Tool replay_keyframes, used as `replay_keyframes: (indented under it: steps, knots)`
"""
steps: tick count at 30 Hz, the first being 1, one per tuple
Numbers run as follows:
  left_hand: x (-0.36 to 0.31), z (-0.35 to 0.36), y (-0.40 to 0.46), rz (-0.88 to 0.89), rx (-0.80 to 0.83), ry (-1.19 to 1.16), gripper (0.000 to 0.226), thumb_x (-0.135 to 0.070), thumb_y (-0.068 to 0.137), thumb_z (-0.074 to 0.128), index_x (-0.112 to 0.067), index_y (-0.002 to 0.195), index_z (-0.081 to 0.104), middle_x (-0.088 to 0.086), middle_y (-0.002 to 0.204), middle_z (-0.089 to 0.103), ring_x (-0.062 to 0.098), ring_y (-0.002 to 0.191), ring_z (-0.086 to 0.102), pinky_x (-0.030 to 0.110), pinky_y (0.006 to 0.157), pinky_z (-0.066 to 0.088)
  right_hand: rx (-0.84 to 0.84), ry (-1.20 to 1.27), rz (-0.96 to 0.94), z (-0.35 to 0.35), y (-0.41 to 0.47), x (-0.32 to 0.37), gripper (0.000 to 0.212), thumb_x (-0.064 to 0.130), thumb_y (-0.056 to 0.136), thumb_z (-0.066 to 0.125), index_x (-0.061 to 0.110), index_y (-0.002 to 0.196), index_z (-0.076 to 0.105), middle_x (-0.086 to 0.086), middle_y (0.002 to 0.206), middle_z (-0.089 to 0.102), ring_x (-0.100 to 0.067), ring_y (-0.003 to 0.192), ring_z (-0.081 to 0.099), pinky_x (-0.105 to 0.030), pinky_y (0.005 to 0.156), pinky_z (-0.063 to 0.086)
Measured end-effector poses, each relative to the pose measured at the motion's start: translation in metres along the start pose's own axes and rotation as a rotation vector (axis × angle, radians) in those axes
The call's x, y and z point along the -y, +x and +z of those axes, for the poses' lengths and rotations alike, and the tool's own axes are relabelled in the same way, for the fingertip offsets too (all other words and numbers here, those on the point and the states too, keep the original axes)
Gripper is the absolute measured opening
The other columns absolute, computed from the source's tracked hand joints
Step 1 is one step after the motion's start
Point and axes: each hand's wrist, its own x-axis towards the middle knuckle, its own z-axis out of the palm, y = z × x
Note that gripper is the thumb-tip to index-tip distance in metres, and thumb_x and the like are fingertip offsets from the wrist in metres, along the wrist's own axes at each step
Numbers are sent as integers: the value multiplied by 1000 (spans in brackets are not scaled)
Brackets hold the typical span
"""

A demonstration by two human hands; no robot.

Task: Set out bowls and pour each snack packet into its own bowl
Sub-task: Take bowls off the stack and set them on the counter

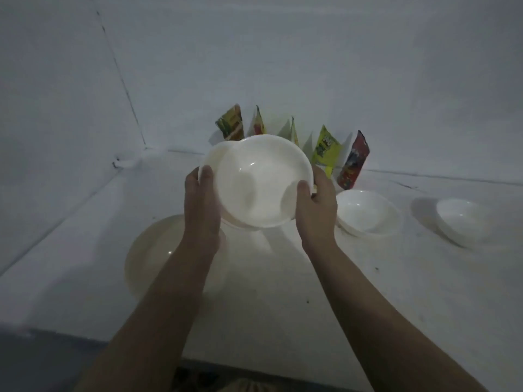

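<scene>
I hold a small stack of white bowls (260,179) above the white counter. My left hand (201,199) grips the stack's left rim, thumb over the edge. My right hand (315,206) grips the right rim of the top bowl, which sits offset from the bowl beneath. Two more white bowls stand on the counter to the right, one (368,213) close by my right hand and one (461,222) farther out. Several snack packets lean against the back wall: a green-brown one (230,123), a red-yellow one (259,123), a yellow-green one (327,148) and a red-black one (353,162).
A large cream plate or shallow bowl (152,256) lies on the counter under my left forearm. The counter (283,292) meets walls at the left and back. Its front edge runs near the bottom of the view.
</scene>
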Motion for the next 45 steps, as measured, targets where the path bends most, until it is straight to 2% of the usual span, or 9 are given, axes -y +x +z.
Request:
replay_keyframes:
  steps: [2,9,19,25,29,33,36,40,45]
  knots:
    - [-8,-20,28,18,-20,24,43,-43,102,35,-23,140,40,-1,117,53,20,100,54,29,74,46,-28,111,120,27,3,8,32,17,92,44,35,117,53,4,115,54,-19,106,55,-36,69,59]
    - [-4,-82,130,-60,-36,183,47,-42,103,30,-23,145,30,9,133,43,24,106,43,42,99,43,-87,452,501,88,13,3,52,3,93,38,23,141,35,-8,134,45,-33,106,60,-29,56,58]
    - [72,-126,179,-289,62,295,47,-28,100,43,-17,144,32,15,139,44,38,117,54,38,70,54,-285,349,696,115,-13,-69,61,2,89,48,23,143,30,-16,142,36,-44,115,52,-30,48,57]
    - [102,-135,175,-228,30,459,52,-34,98,46,-7,141,37,15,132,52,38,116,54,46,90,52,-276,283,692,113,-21,-90,62,6,87,55,23,142,32,-19,140,41,-47,111,56,-43,61,62]
    - [104,-136,172,-232,26,515,55,-37,98,44,-5,143,36,22,137,51,39,123,50,47,102,43,-250,246,692,113,-29,-87,56,16,92,56,21,144,34,-17,135,51,-42,106,62,-42,68,62]
    - [100,-147,151,-271,93,446,62,-39,97,43,-11,150,27,18,138,50,36,122,53,48,104,42,-220,170,693,106,-50,-67,21,14,98,46,12,117,42,-15,111,52,-30,97,56,-14,39,45]
    - [94,-160,115,-276,55,244,47,-33,101,40,-16,145,37,4,122,56,26,103,62,44,96,49,-147,106,613,99,-75,-46,21,13,102,42,16,122,45,4,90,51,-15,80,55,-4,46,41]
    - [81,-173,72,-233,204,224,24,-21,101,42,-14,110,64,-6,101,66,-1,80,64,16,65,50,100,141,550,95,-106,-25,26,27,101,47,22,121,63,8,116,65,-2,95,62,-12,70,47]
    - [66,-161,62,-171,431,421,14,-19,96,55,-27,98,66,-7,103,67,13,91,61,33,80,50,218,216,530,91,-110,-13,28,13,100,48,25,114,69,14,109,71,4,91,66,-7,64,50]
